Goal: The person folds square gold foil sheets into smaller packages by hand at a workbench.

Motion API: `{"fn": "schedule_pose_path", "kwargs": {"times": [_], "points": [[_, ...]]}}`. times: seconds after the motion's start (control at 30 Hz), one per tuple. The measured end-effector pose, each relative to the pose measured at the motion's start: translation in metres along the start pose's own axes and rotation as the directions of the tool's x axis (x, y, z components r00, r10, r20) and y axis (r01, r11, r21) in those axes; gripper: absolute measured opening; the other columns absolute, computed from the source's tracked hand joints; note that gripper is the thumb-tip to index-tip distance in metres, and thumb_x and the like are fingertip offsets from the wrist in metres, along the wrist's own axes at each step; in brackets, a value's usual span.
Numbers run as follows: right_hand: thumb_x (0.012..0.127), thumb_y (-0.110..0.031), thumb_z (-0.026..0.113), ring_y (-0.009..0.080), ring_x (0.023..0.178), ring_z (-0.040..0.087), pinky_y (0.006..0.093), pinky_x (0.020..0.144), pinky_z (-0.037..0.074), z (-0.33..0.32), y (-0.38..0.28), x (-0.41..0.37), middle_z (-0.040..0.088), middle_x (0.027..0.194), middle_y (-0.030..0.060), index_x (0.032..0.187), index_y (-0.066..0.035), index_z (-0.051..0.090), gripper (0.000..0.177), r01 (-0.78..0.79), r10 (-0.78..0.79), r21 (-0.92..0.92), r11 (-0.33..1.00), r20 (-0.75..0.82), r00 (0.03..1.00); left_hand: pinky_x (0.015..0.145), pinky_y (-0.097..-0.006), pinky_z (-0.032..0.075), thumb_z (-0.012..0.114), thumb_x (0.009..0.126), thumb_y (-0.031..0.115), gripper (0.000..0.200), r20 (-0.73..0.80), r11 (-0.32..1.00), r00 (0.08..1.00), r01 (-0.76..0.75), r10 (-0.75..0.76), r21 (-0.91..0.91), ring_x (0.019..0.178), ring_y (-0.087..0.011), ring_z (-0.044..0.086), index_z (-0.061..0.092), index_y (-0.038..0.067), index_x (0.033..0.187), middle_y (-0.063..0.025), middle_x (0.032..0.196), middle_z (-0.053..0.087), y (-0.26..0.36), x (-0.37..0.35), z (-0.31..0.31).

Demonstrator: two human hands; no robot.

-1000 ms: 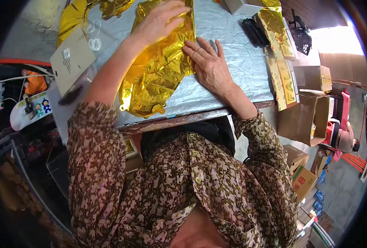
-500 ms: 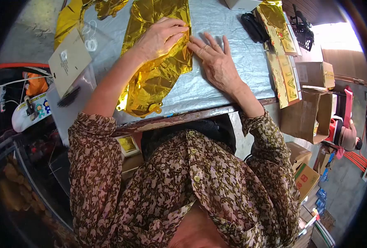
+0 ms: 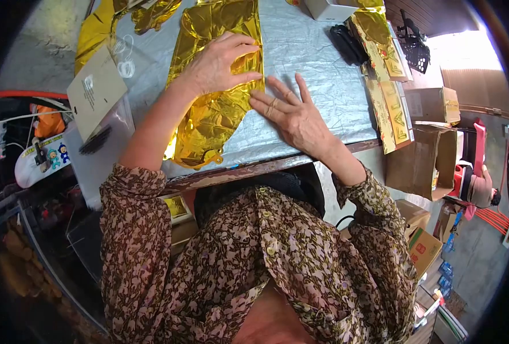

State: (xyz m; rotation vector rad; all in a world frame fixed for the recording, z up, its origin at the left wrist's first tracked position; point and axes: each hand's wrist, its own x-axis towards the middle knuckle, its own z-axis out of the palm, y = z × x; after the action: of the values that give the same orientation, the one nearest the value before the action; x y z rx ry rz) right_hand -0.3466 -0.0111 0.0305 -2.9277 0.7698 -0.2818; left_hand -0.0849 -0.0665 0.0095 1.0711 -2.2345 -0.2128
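A flat, shiny gold foil balloon (image 3: 208, 129) lies lengthwise on the silvery table cover (image 3: 300, 51), with small rounded tabs at its near end. My left hand (image 3: 214, 66) rests over its middle, fingers bent forward and thumb stretched apart from them toward the right edge. Beside that edge is my right hand (image 3: 300, 123), its fingers spread and the fingertips at the foil's border. Nothing is gripped in the right hand. The foil under my left palm is hidden.
A beige card (image 3: 96, 92) and coiled white string (image 3: 126, 67) lie left. On the right are a black case (image 3: 348, 45), packages with gold lettering (image 3: 391, 109) and a white box (image 3: 329, 9). Cardboard boxes (image 3: 418, 157) stand beyond the table edge; another person (image 3: 480, 189) is far right.
My left thumb has spread away from its fingers. My right hand has slid slightly toward me along the foil's right edge.
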Motion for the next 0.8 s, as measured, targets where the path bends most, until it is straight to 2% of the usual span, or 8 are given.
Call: {"fn": "schedule_pose_path", "kwargs": {"times": [0.1, 0.17, 0.2, 0.27, 0.3, 0.47, 0.67, 0.8], "points": [[0.092, -0.01, 0.066, 0.028, 0.134, 0.055, 0.056, 0.122, 0.024, -0.012, 0.007, 0.005, 0.066, 0.137, -0.0002, 0.137, -0.016, 0.064, 0.046, 0.06, -0.053, 0.128, 0.99, -0.06, 0.997, 0.104, -0.0411, 0.05, 0.083, 0.083, 0.032, 0.055, -0.012, 1.0, 1.0, 0.007, -0.007, -0.02, 0.12, -0.0317, 0.061, 0.067, 0.005, 0.127, -0.0124, 0.13, 0.063, -0.002, -0.002, 0.002], [0.089, -0.006, 0.066, 0.0315, 0.115, 0.062, 0.0542, 0.111, 0.037, -0.029, 0.018, 0.021, 0.071, 0.121, 0.0061, 0.132, -0.013, 0.067, 0.043, -0.09, 0.16, 0.524, 0.847, -0.092, 0.983, 0.104, -0.0411, 0.05, 0.083, 0.082, 0.033, 0.055, -0.003, 1.0, 1.0, 0.007, -0.007, -0.015, 0.12, -0.0316, 0.061, 0.066, 0.004, 0.127, -0.0125, 0.13, 0.063, -0.002, -0.003, 0.003], [0.088, -0.003, 0.067, 0.0323, 0.101, 0.062, 0.048, 0.098, 0.046, -0.028, 0.028, 0.029, 0.071, 0.108, 0.0109, 0.126, -0.01, 0.07, 0.038, -0.084, 0.204, 0.498, 0.863, -0.193, 0.96, 0.105, -0.0411, 0.05, 0.083, 0.082, 0.033, 0.056, 0.01, 1.0, 1.0, 0.013, -0.013, -0.008, 0.119, -0.0315, 0.061, 0.066, 0.003, 0.127, -0.0126, 0.13, 0.063, -0.002, -0.003, 0.002], [0.09, -0.003, 0.068, 0.0301, 0.099, 0.063, 0.04, 0.09, 0.051, -0.011, 0.056, 0.058, 0.071, 0.105, 0.0113, 0.121, -0.006, 0.072, 0.031, -0.112, 0.233, 0.381, 0.918, -0.288, 0.929, 0.105, -0.0411, 0.049, 0.083, 0.083, 0.034, 0.057, 0.015, 0.999, 1.0, 0.025, -0.025, -0.02, 0.119, -0.0315, 0.061, 0.065, 0.003, 0.127, -0.0127, 0.131, 0.063, 0.0, -0.003, 0.001], [0.092, -0.006, 0.07, 0.0277, 0.096, 0.063, 0.0358, 0.085, 0.052, -0.003, 0.063, 0.071, 0.071, 0.102, 0.0117, 0.112, -0.002, 0.074, 0.021, -0.166, 0.325, 0.474, 0.865, -0.278, 0.904, 0.105, -0.0411, 0.049, 0.082, 0.083, 0.034, 0.058, 0.02, 0.999, 0.999, 0.039, -0.039, -0.03, 0.119, -0.0315, 0.06, 0.065, 0.002, 0.128, -0.0128, 0.131, 0.062, 0.001, -0.002, 0.001], [0.088, -0.008, 0.076, 0.0255, 0.093, 0.064, 0.0352, 0.086, 0.051, 0.023, 0.098, 0.111, 0.072, 0.094, 0.0095, 0.097, -0.003, 0.078, 0.01, -0.185, 0.372, 0.533, 0.826, -0.268, 0.889, 0.105, -0.042, 0.048, 0.079, 0.084, 0.042, 0.06, 0.004, 0.998, 0.998, 0.055, -0.055, -0.04, 0.12, -0.0303, 0.058, 0.066, 0.001, 0.126, -0.0128, 0.13, 0.062, 0.001, -0.003, 0.0], [0.087, -0.01, 0.08, 0.0155, 0.072, 0.067, 0.0312, 0.07, 0.054, 0.04, 0.133, 0.145, 0.074, 0.081, 0.0066, 0.095, -0.001, 0.078, 0.012, -0.219, 0.428, 0.548, 0.807, -0.288, 0.856, 0.106, -0.0427, 0.047, 0.078, 0.084, 0.042, 0.06, 0.028, 0.995, 0.996, 0.091, -0.09, -0.046, 0.122, -0.0295, 0.057, 0.065, 0.002, 0.126, -0.0127, 0.132, 0.061, 0.002, -0.006, 0.0], [0.087, -0.012, 0.08, 0.0082, 0.081, 0.067, 0.0262, 0.076, 0.054, 0.037, 0.155, 0.169, 0.077, 0.087, 0.0029, 0.096, 0.0, 0.078, 0.015, -0.313, 0.536, 0.633, 0.708, -0.194, 0.821, 0.106, -0.0434, 0.046, 0.079, 0.084, 0.042, 0.06, 0.02, 0.994, 0.996, 0.092, -0.091, -0.062, 0.122, -0.0294, 0.057, 0.065, 0.001, 0.126, -0.0124, 0.131, 0.061, 0.001, -0.005, 0.001]]}}
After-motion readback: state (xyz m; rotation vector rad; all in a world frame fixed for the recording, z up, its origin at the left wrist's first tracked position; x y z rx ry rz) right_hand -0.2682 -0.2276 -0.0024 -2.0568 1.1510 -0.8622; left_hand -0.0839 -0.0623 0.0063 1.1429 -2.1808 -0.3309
